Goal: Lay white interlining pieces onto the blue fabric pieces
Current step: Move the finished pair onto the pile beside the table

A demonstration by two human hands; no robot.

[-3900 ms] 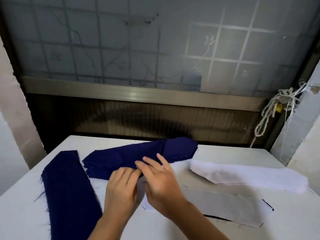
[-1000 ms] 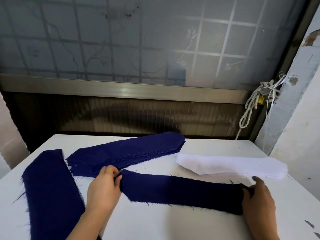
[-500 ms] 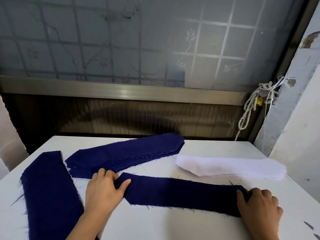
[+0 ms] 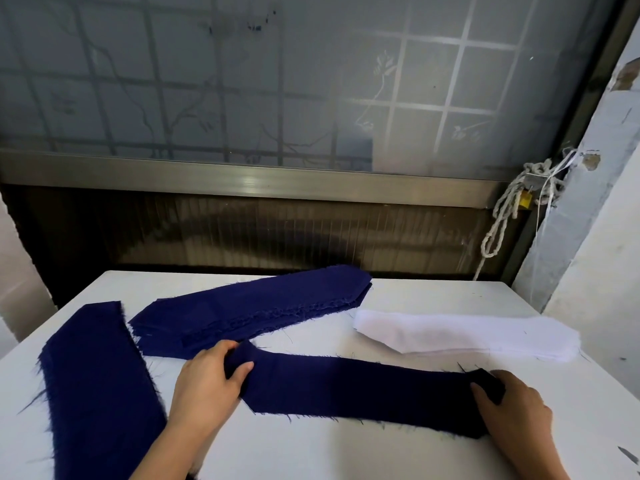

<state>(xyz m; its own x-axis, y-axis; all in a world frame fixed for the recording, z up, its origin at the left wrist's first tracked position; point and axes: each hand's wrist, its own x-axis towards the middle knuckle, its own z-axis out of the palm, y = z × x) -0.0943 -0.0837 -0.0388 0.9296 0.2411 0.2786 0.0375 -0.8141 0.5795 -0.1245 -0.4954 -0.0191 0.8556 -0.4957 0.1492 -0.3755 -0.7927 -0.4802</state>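
A frosted window (image 4: 242, 81) with a grid pattern fills the back of the room above a metal rail (image 4: 242, 181), and a pale wall (image 4: 595, 271) closes the right side. Below lies the white tabletop (image 4: 346, 452).

On the tabletop's left, a long blue piece (image 4: 97, 393) runs towards the near edge. Beside it, a blue stack (image 4: 249, 310) lies slanted towards the back. In front of that stack a single blue strip (image 4: 356, 393) stretches left to right. The white interlining pieces (image 4: 467, 336) sit in a pile just behind the strip's right half, apart from it; none lies on blue fabric.

The hands are well apart, one at each end of the strip. The left hand (image 4: 207, 382) pinches the pointed left end, thumb on top and fingers curled. The right hand (image 4: 516, 407) grips the right end, which is slightly lifted.

A knotted rope (image 4: 505, 209) hangs at the window's right corner.

Half a second ago both hands lay flatter on the strip's ends; now they are curled round them. About four seconds back the hands were together, and a pale piece lay where the strip is now.
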